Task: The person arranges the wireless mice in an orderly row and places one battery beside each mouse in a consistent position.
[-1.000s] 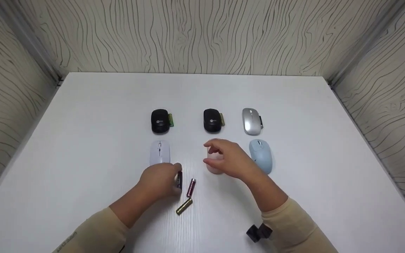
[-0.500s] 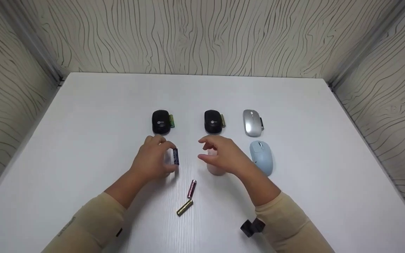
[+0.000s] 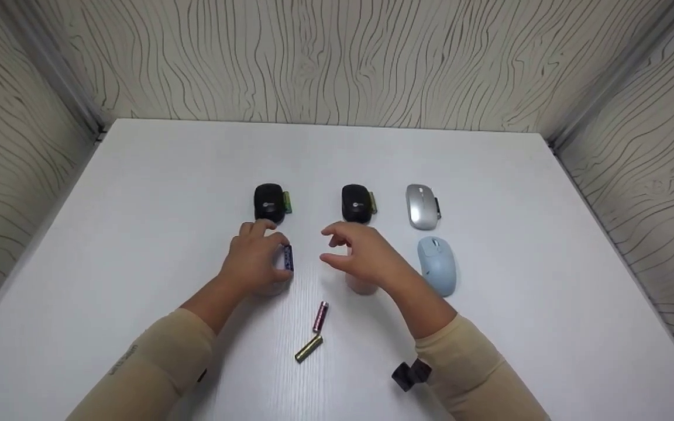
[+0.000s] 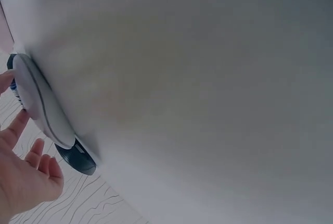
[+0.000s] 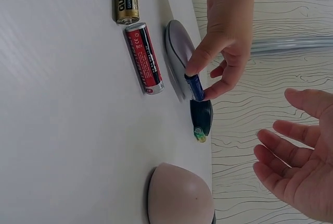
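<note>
Between thumb and index fingertip my left hand (image 3: pixel 248 260) pinches a dark blue battery (image 3: pixel 288 258) by its two ends. That battery is at the right side of a pale lavender mouse (image 5: pixel 179 41), which the hand mostly covers in the head view. In the left wrist view the same mouse (image 4: pixel 44 101) shows close to the fingertips. My right hand (image 3: pixel 366 251) hovers above a pink mouse (image 3: pixel 361 285), fingers loosely bent and holding nothing. A red battery (image 3: pixel 320 317) and a gold battery (image 3: pixel 309 348) lie nearer to me, almost end to end.
Behind my hands stand a black mouse (image 3: pixel 269 202) with a green battery (image 3: pixel 288 202), a second black mouse (image 3: pixel 356 203) with a gold-green battery (image 3: pixel 373 202), and a silver mouse (image 3: pixel 422 206) with a black battery (image 3: pixel 438 208). A light blue mouse (image 3: pixel 437 266) sits right of my right hand.
My left hand has carried the blue battery forward and slightly left, up to the lavender mouse's right side. My right hand has drifted a little to the left above the pink mouse.
</note>
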A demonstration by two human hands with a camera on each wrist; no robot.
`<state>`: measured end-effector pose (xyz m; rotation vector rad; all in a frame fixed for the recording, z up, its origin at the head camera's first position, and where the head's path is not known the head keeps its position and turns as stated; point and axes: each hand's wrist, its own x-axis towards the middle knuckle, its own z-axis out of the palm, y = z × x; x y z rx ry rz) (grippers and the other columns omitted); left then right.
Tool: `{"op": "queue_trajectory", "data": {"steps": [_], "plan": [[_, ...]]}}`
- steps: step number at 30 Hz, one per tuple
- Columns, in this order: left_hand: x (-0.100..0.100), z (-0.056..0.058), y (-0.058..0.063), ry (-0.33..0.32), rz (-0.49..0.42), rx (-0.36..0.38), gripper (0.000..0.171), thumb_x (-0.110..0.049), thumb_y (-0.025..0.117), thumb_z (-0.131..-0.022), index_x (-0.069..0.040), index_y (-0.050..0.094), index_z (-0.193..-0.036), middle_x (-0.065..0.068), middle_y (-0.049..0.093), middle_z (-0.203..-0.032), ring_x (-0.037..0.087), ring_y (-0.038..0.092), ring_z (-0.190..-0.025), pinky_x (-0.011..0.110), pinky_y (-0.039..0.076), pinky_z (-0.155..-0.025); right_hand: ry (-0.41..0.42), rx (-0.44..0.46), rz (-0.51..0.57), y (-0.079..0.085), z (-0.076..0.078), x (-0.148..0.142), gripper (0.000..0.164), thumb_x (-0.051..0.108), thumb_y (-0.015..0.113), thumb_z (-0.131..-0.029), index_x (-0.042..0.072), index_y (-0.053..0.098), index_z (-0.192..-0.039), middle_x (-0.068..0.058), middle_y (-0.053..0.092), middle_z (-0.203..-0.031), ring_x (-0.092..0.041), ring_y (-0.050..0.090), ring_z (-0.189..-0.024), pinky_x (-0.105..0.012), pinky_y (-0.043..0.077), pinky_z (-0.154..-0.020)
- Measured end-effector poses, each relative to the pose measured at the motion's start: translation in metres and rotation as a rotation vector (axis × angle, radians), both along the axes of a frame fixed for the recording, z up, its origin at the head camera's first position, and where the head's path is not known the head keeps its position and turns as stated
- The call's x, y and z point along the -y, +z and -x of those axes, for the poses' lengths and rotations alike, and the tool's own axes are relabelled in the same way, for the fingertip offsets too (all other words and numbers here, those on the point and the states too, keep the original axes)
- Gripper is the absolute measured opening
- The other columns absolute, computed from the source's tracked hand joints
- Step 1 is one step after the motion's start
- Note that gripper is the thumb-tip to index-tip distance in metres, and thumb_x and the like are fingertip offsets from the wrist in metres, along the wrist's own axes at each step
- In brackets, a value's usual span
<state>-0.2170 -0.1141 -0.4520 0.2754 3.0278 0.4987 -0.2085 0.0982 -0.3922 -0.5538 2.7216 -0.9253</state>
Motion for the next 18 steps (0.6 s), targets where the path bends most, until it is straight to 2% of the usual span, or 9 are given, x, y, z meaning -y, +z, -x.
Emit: {"op": "queue_trajectory", "data": {"steps": [7, 14, 18], "plan": [[-0.005, 0.001, -0.001, -0.01, 0.055, 0.02, 0.052, -0.042, 0.076, -0.067, -0.019, 0.062, -0.112, 0.007, 0.038, -0.136, 0.031, 0.028, -0.126, 0.05, 0.032, -0.098, 0.006, 0.003, -0.002, -0.001, 0.0, 0.001, 0.041, 0.031, 0.067, -0.083, 0.02, 0.056, -0.122, 0.0, 0.062, -0.108, -0.021, 0.057, -0.102, -0.036, 0.046, -0.088], [-0.01, 0.0, -0.001, -0.028, 0.128, -0.013, 0.05, -0.042, 0.074, -0.068, -0.016, 0.062, -0.11, 0.01, 0.039, -0.135, 0.031, 0.03, -0.125, 0.049, 0.036, -0.093, 0.03, -0.02, 0.004, 0.0, 0.0, 0.002, 0.041, 0.031, 0.066, -0.084, 0.018, 0.057, -0.121, -0.002, 0.062, -0.105, -0.021, 0.056, -0.102, -0.036, 0.046, -0.088], [-0.011, 0.001, -0.002, -0.022, 0.14, -0.015, 0.053, -0.044, 0.074, -0.067, -0.016, 0.062, -0.111, 0.01, 0.038, -0.135, 0.032, 0.03, -0.125, 0.049, 0.036, -0.094, 0.027, -0.008, 0.002, 0.0, -0.001, 0.002, 0.04, 0.032, 0.065, -0.084, 0.018, 0.057, -0.121, -0.001, 0.062, -0.105, -0.02, 0.056, -0.101, -0.036, 0.045, -0.088]]}}
